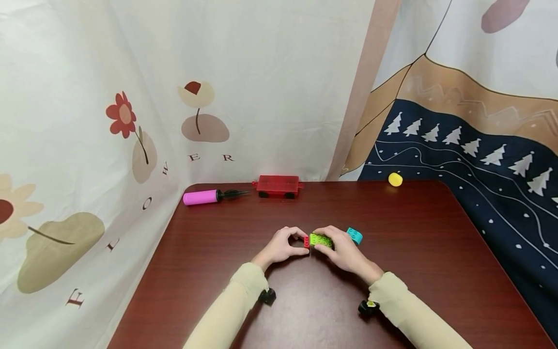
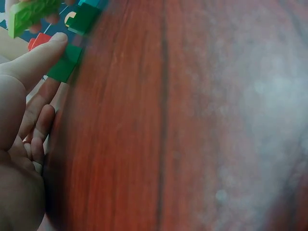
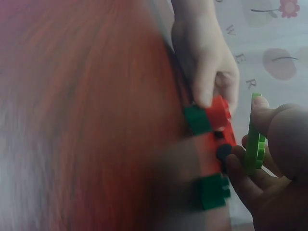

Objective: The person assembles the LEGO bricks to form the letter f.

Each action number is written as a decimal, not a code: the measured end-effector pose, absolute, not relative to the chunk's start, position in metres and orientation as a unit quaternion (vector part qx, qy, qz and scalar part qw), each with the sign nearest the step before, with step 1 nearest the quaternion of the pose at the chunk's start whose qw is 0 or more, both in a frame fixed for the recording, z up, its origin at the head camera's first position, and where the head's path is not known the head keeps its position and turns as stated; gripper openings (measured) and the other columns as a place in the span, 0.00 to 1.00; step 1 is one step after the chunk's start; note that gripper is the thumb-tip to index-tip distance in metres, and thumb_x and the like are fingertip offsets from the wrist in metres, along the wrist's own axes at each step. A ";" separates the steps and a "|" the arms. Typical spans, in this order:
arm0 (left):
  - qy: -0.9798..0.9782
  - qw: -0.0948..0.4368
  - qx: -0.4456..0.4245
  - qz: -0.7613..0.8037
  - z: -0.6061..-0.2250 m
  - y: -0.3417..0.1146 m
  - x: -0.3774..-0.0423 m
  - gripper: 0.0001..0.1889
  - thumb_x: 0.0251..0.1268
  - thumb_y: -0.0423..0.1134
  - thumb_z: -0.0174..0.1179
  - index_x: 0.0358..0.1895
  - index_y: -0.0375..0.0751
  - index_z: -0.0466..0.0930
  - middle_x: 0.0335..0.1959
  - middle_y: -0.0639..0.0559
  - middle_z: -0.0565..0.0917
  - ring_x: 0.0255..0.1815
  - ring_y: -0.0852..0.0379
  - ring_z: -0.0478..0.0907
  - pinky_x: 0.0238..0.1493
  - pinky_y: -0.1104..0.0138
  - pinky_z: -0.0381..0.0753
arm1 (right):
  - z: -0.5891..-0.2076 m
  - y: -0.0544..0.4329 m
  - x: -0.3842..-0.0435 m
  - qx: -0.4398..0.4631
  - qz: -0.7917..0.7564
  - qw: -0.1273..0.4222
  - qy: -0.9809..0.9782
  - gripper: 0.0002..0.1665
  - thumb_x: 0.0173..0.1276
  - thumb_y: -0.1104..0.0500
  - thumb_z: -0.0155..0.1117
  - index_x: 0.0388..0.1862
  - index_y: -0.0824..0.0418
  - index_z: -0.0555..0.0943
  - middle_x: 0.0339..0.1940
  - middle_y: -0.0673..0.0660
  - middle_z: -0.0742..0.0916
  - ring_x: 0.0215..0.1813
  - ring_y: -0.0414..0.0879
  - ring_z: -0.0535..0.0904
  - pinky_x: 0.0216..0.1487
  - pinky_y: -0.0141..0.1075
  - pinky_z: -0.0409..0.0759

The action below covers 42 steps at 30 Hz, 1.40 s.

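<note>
My left hand (image 1: 279, 247) pinches a red toy building brick (image 1: 306, 242) between thumb and fingers. In the right wrist view this red brick sits on a dark green brick (image 3: 197, 120) standing on the table. My right hand (image 1: 344, 249) grips a flat lime green brick (image 1: 320, 240) by its edges, just right of the red one. That lime brick is raised and tilted in the right wrist view. Beyond the right hand lies a turquoise brick (image 1: 355, 235). Another dark green brick (image 3: 212, 192) stands apart, partly hidden by the right hand in the head view.
A red toy wagon (image 1: 278, 186) with black wheels stands at the table's back edge. Left of it lies a pink hand pump (image 1: 205, 197) with a black nozzle. A small yellow object (image 1: 395, 179) is at the back right. Printed curtains border the brown table (image 1: 209, 271).
</note>
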<state>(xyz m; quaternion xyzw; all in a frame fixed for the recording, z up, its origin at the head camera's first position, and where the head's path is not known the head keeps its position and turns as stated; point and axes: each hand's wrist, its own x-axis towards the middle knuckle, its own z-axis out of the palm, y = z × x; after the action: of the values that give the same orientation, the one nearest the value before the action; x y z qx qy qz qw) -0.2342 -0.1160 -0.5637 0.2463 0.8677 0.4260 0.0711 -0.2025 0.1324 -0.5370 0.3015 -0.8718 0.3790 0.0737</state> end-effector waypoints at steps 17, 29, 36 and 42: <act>0.870 0.069 0.240 0.424 -0.562 -0.115 -0.234 0.18 0.58 0.46 0.80 0.50 0.49 0.88 0.43 0.56 0.84 0.47 0.59 0.75 0.51 0.64 0.75 | -0.549 0.104 -0.210 0.305 0.382 0.100 -0.867 0.16 0.70 0.59 0.76 0.56 0.57 0.87 0.49 0.52 0.87 0.48 0.43 0.83 0.48 0.41 0.83; 0.875 0.075 0.228 0.419 -0.563 -0.114 -0.234 0.19 0.58 0.47 0.80 0.51 0.49 0.87 0.44 0.58 0.84 0.46 0.60 0.74 0.52 0.63 0.74 | -0.546 0.101 -0.212 0.298 0.385 0.067 -0.871 0.19 0.69 0.56 0.77 0.58 0.57 0.88 0.50 0.52 0.88 0.47 0.45 0.84 0.47 0.39 0.83; 0.873 0.076 0.227 0.424 -0.563 -0.113 -0.235 0.20 0.57 0.46 0.80 0.51 0.49 0.87 0.44 0.58 0.84 0.46 0.60 0.74 0.53 0.63 0.74 | -0.544 0.100 -0.213 0.287 0.384 0.076 -0.874 0.19 0.66 0.57 0.80 0.55 0.57 0.89 0.48 0.51 0.90 0.46 0.45 0.85 0.46 0.39 0.83; 0.875 0.074 0.227 0.422 -0.566 -0.115 -0.235 0.19 0.57 0.46 0.80 0.51 0.49 0.88 0.44 0.59 0.84 0.46 0.60 0.74 0.53 0.63 0.74 | -0.544 0.097 -0.214 0.278 0.392 0.056 -0.875 0.18 0.66 0.58 0.79 0.54 0.58 0.89 0.48 0.51 0.89 0.46 0.45 0.84 0.47 0.38 0.82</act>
<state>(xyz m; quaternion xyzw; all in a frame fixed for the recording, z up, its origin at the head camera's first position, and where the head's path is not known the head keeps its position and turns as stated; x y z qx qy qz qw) -0.2345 -0.1153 -0.5656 0.2270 0.8746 0.4219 0.0744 -0.2139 0.0969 -0.5444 0.2779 -0.8751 0.3923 0.0559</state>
